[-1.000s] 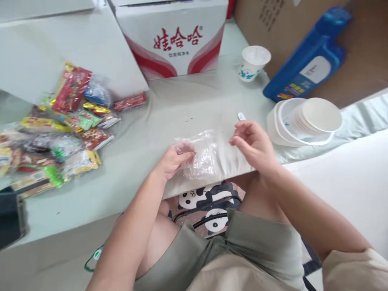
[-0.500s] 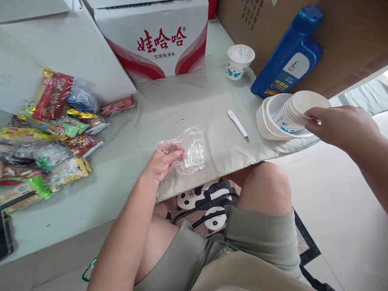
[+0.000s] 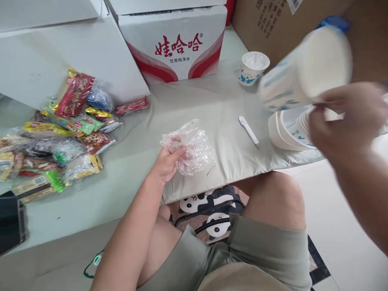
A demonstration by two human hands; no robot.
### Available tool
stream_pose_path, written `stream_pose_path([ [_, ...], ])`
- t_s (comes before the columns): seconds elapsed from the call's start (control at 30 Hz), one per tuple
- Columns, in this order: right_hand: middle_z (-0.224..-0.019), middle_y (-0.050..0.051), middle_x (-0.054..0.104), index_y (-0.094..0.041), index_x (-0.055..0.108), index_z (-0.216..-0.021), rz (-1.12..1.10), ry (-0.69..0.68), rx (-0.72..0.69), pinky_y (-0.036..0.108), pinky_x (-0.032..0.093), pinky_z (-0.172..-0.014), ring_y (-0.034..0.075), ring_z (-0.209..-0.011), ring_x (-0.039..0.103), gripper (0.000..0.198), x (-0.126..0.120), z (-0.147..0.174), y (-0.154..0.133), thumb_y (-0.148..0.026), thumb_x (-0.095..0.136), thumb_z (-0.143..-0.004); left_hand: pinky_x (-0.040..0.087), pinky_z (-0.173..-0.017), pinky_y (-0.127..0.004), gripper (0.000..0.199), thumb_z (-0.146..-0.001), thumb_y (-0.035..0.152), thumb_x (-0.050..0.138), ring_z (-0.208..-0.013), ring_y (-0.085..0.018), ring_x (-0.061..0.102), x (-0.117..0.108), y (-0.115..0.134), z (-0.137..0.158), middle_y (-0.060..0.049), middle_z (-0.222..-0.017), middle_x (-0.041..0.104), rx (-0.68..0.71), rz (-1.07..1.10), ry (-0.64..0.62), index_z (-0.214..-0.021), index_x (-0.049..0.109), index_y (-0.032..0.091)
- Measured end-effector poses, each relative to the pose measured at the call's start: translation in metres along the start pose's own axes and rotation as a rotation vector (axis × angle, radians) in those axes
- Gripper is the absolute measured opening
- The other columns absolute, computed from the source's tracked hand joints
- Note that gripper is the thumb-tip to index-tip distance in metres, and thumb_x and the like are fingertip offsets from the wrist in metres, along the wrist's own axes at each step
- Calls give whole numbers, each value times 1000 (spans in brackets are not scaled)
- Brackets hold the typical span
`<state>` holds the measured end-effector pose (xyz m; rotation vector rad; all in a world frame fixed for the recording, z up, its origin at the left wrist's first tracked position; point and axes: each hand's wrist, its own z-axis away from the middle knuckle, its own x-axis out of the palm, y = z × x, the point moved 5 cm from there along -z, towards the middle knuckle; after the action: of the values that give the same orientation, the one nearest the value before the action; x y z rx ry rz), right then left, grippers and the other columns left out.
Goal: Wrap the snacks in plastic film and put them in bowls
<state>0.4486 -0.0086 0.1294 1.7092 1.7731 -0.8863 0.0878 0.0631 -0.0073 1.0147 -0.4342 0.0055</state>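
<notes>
Crumpled clear plastic wrap [image 3: 197, 151] lies over and around the fingers of my left hand [image 3: 169, 159], which pinches it above the cloth-covered table. My right hand [image 3: 351, 117], blurred, grips a white paper cup [image 3: 306, 68] with blue leaf prints by its rim, lifted and tilted on its side. Beneath it stands a white round tub [image 3: 279, 133] with more paper cups [image 3: 301, 127] lying in it, partly hidden by my right hand. A white utility knife [image 3: 248, 131] rests on the table between my hands.
Another paper cup [image 3: 252, 69] stuffed with clear plastic stands at the back. A blue bottle [image 3: 333, 23] is mostly hidden behind the lifted cup. Boxes [image 3: 178, 52] line the rear; packaged snacks [image 3: 72, 125] are heaped at left, near a dark device [image 3: 12, 222].
My right hand has raised a paper cup up and out of the tub, tilting it. The left hand still holds the plastic wrap. The view has shifted slightly.
</notes>
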Motion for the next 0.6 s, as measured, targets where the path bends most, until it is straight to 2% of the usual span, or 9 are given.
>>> stream_pose_path([
  [0.07, -97, 13, 74, -25, 67, -96, -79, -123, -111, 51, 51, -90, 32, -99, 70, 19, 55, -16, -55, -22, 48, -92, 51, -41, -21, 55, -64, 22, 87, -57, -14, 69, -1, 0, 1, 0, -91, 79, 9, -16, -21, -104, 48, 24],
  [0.17, -105, 11, 76, -24, 66, -100, -133, -376, -131, 48, 49, -91, 32, -107, 68, 20, 135, -34, -114, -19, 49, -91, 52, -43, -21, 51, -67, 19, 83, -57, -13, 67, -5, -1, 0, -2, -93, 79, 40, -17, -20, -106, 51, 22],
  [0.23, -118, 11, 74, -25, 65, -107, -188, -422, -121, 49, 47, -98, 32, -120, 64, 26, 164, -40, -136, -14, 48, -90, 53, -44, -22, 50, -67, 19, 82, -57, -13, 67, -10, -2, -1, -2, -93, 80, 56, -11, -18, -107, 52, 22],
  [0.3, -127, 11, 71, -26, 64, -111, -272, -386, -95, 48, 46, -102, 31, -126, 61, 29, 173, -40, -144, -14, 50, -88, 54, -45, -23, 52, -67, 19, 83, -58, -13, 68, -16, -2, -3, -2, -94, 80, 54, -5, -20, -108, 52, 22],
  [0.37, -121, 12, 72, -24, 62, -105, -344, -342, 0, 45, 50, -97, 29, -118, 65, 24, 172, -38, -134, -15, 52, -86, 54, -46, -23, 53, -66, 20, 83, -61, -14, 69, -21, -1, -6, -3, -96, 81, 49, 7, -19, -108, 52, 22],
  [0.47, -95, 11, 72, -24, 55, -82, -250, -369, 266, 45, 53, -87, 28, -95, 68, 6, 181, -42, -83, -20, 52, -86, 54, -48, -22, 53, -66, 21, 83, -64, -15, 71, -27, 4, -10, -4, -98, 81, 52, 18, -2, -109, 52, 22],
  [0.53, -88, 13, 70, -24, 49, -71, -64, -445, 378, 53, 51, -90, 33, -98, 67, 18, 197, -55, -34, -28, 53, -88, 53, -48, -22, 52, -67, 22, 82, -64, -15, 71, -28, 5, -12, -4, -99, 81, 50, 14, 8, -109, 52, 23],
  [0.57, -89, 16, 69, -24, 45, -66, 1, -485, 367, 57, 50, -91, 36, -105, 66, 25, 207, -66, -11, -33, 54, -88, 53, -48, -23, 51, -67, 22, 82, -64, -15, 71, -28, 5, -13, -4, -100, 81, 47, 11, 11, -109, 53, 23],
  [0.6, -89, 20, 68, -25, 40, -63, 13, -508, 298, 60, 48, -91, 38, -109, 64, 31, 217, -80, 9, -37, 56, -87, 53, -49, -23, 51, -67, 23, 82, -64, -15, 70, -29, 5, -14, -4, -99, 80, 43, 8, 14, -109, 53, 23],
])
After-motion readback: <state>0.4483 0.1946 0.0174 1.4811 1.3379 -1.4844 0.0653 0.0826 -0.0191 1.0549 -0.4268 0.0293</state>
